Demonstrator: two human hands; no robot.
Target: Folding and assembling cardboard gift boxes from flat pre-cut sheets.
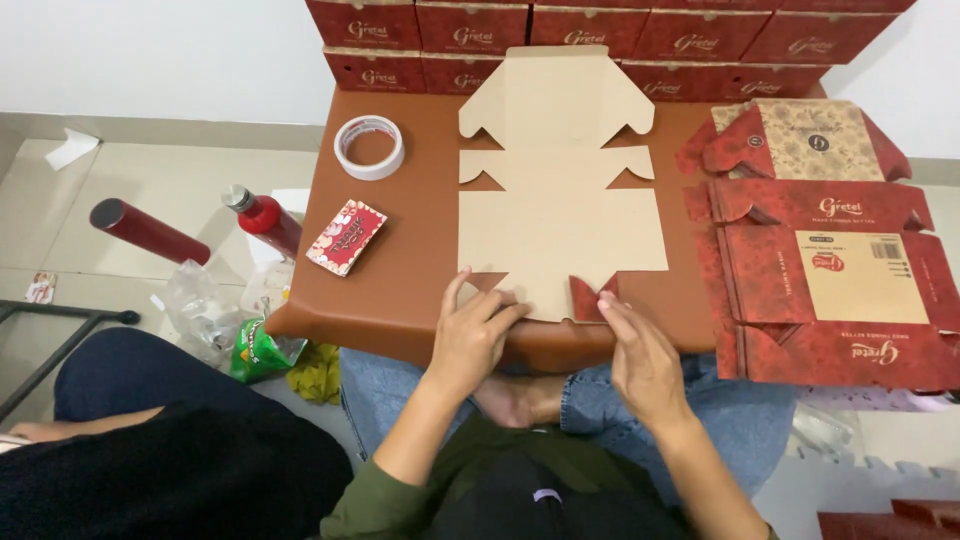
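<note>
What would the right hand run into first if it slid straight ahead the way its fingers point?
Probably the small folded-up red flap of the flat tan cardboard box blank; the right hand fingertips are almost touching it.

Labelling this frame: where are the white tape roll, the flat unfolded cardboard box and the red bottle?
White tape roll [369, 147], head view, on its rim.
Flat unfolded cardboard box [560, 215], head view, middle panel.
Red bottle [268, 219], head view, on its body.

Flat box blank [560, 190] at the table's [400, 290] middle, tape roll [369, 147] near its far-left corner, small packet [346, 236] by its left edge, stacked blanks [830, 270] overhanging its right edge, folded boxes [600, 35] behind its far edge.
</note>
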